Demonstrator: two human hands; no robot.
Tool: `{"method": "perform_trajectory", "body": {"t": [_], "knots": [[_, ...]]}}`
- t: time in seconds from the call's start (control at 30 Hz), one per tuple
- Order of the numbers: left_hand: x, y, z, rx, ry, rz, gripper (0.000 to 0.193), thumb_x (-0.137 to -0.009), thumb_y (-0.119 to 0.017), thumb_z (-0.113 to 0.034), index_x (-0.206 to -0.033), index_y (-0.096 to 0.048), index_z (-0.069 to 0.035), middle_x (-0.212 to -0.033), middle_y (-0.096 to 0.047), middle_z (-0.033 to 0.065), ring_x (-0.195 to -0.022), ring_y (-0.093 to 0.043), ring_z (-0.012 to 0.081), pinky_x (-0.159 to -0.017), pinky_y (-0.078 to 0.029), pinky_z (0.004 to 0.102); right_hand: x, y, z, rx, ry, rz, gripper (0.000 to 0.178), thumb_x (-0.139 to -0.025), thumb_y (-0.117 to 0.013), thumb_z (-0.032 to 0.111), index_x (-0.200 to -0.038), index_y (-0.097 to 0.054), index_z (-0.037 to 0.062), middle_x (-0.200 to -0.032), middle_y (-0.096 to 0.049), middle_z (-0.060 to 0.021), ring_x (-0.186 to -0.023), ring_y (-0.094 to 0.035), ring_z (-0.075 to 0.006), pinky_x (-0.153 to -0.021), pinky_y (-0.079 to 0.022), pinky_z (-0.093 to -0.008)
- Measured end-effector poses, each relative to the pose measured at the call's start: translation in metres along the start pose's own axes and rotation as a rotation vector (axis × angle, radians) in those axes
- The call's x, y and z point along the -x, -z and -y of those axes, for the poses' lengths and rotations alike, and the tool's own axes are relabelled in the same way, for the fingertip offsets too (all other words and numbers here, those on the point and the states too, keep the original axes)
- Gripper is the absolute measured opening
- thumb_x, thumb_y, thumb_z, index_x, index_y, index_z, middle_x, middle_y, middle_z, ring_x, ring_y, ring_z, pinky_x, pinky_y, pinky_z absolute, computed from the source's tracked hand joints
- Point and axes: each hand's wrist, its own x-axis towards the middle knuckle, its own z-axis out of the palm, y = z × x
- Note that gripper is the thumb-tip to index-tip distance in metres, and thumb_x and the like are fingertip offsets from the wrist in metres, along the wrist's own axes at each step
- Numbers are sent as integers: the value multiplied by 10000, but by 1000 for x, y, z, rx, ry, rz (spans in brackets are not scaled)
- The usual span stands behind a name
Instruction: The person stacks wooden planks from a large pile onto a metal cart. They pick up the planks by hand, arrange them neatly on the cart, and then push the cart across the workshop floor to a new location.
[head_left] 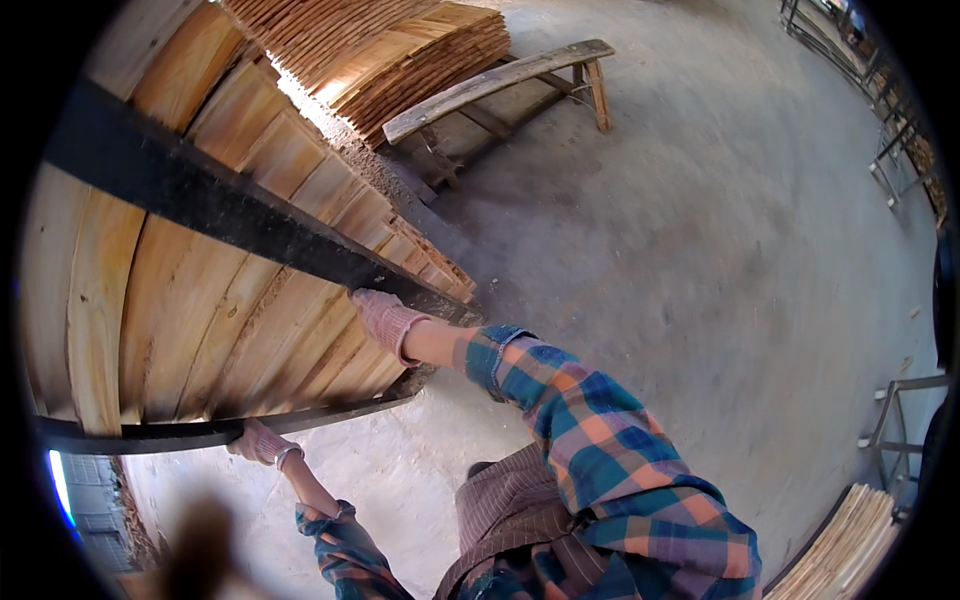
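A large panel of wooden boards (210, 310) leans at the left, crossed by two long black bars. My right hand (385, 318), in a pink knit glove, is closed at the lower right end of the upper black bar (230, 205). Its fingertips are partly hidden against the bar and the boards. Lower down, my left hand (262, 443), gloved the same way, grips the bottom black bar (180, 436) from its near side. The fingers of that hand are partly hidden by the bar. Both arms wear plaid sleeves.
Beyond the panel stands a tall stack of thin wooden boards (420, 55). A low wooden bench (500, 90) stands beside it on the concrete floor (680, 230). Metal frames (900, 400) line the right side, with a bundle of wood strips (840, 545) at the lower right.
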Motion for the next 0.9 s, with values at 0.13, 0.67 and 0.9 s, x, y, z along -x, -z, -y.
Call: {"method": "perform_trajectory", "body": {"t": [0.13, 0.67, 0.9], "knots": [[6, 22, -11, -15, -43, -1, 492, -729, -683, -202, -1093, -477, 57, -916, -648, 252, -809, -648, 397, -734, -511, 478, -24, -15, 10, -689, -239, -79, 289, -946, -425, 171, -1126, -641, 103, -1184, -627, -115, -1126, -566, -226, -947, -437, -312], [1, 11, -14, 124, 6, 102, 537, -652, -749, -164, -1060, -523, 101, -971, -642, 229, -820, -623, 349, -800, -490, 415, 98, 139, -37, -764, -426, -599, 600, -707, -727, 302, -1238, -537, 96, -1025, -602, -69, -962, -579, -242, -834, -448, -400], [7, 6, -15, 261, -43, 154, 507, -655, -743, -74, -1087, -548, 105, -1010, -644, 192, -828, -598, 280, -815, -490, 376, 67, 154, -55, -895, -521, -885, 946, -582, -818, 285, -1395, -377, 85, -1135, -488, -111, -1046, -511, -284, -942, -406, -426]]}}
